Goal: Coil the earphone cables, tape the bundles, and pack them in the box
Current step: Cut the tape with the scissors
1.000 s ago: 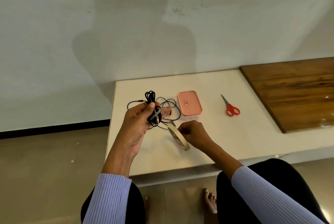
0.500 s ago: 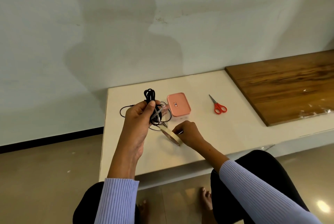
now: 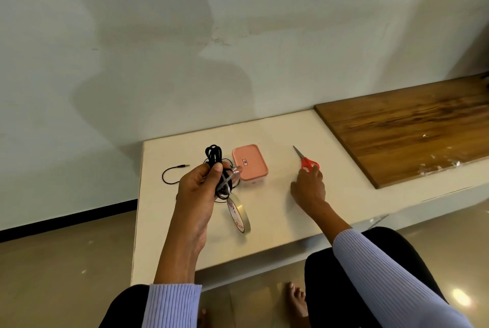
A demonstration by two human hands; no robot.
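Left hand [image 3: 197, 190] clenched around coiled earphone cable [image 3: 221, 171], raised just left of pink box [image 3: 250, 162], tape roll [image 3: 239, 215] dangling below for cutting. Right hand [image 3: 308, 186] spread, fingertips touching red scissors [image 3: 307, 161], right of box.

- A pink box [image 3: 250, 162] sits just beyond the left hand [image 3: 201, 187]. On its lid is a small rectangular label with a dark mark on white inside a reddish border; too small to read.
- A roll of tape [image 3: 239, 213] hangs just below the left hand. Red printed letters run around the inner ring of the roll, but they are curved and blurred and cannot be made out.
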